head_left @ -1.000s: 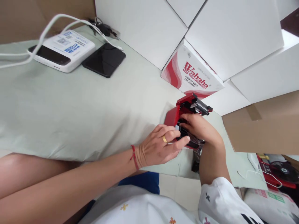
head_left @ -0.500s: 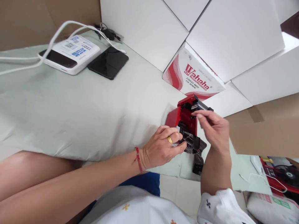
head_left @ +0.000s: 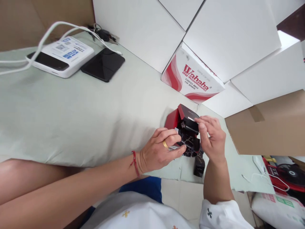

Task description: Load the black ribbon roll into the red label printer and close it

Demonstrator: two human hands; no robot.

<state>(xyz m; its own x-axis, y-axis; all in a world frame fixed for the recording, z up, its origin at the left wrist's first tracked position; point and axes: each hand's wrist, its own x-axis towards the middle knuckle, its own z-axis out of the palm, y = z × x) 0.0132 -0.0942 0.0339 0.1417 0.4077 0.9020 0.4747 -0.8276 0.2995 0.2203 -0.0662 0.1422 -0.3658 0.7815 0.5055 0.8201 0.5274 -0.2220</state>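
Note:
A small red and black box [head_left: 181,122] with a hinged lid stands near the front edge of a pale green cloth surface [head_left: 83,108]. My left hand [head_left: 158,149], wearing a gold ring and a red wrist string, grips the box's lower front, where black wrapped contents [head_left: 189,143] show. My right hand [head_left: 211,136] pinches the black lid from the right, pressing it down over the box. A second black wrapped piece [head_left: 199,165] hangs just below the hands.
A white device [head_left: 60,55] with a white cable and a black phone [head_left: 103,64] lie at the far left. White cartons [head_left: 228,38], a red-printed box [head_left: 192,78] and a brown carton [head_left: 269,127] wall the back and right. Red items [head_left: 286,178] sit lower right.
The box lid, standing open a second ago, has swung down nearly closed. My right hand left the inside of the box and now holds the lid. My left hand kept its hold.

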